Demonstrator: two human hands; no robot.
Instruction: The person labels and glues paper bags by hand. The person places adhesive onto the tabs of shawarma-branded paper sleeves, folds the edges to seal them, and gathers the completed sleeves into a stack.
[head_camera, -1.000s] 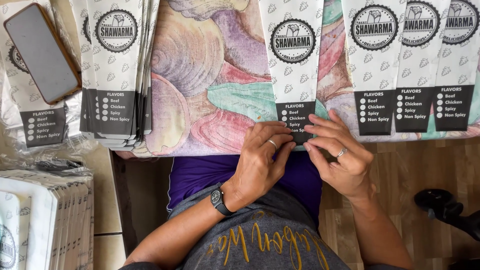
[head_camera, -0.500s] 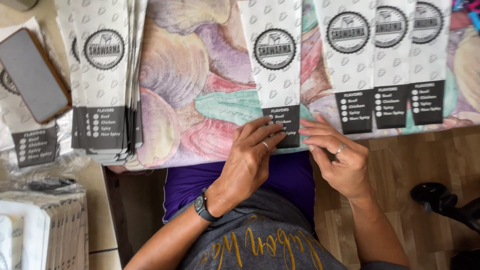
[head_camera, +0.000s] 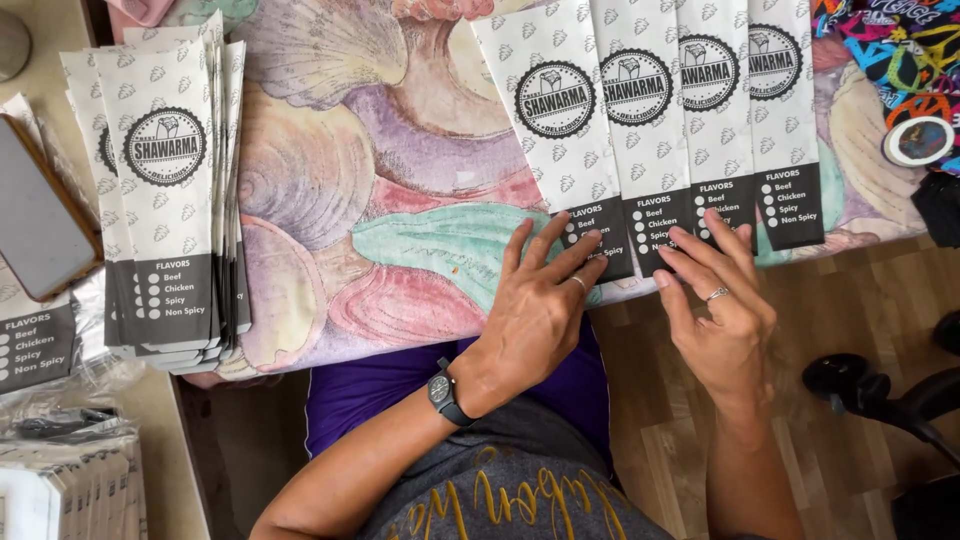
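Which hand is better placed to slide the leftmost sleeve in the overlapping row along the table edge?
Left, probably. The left hand lies flat with fingertips on the dark bottom panel of the leftmost paper sleeve. The right hand rests on the next sleeve over.

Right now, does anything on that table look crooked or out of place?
Nothing is spilled or torn. The leftmost sleeve in the row of paper sleeves leans slightly under the left hand, and the stack of sleeves at the left is fanned unevenly.

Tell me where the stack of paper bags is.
In the head view, the stack of paper bags lies at the left on the shell-print cloth, beside the phone and well left of the left hand.
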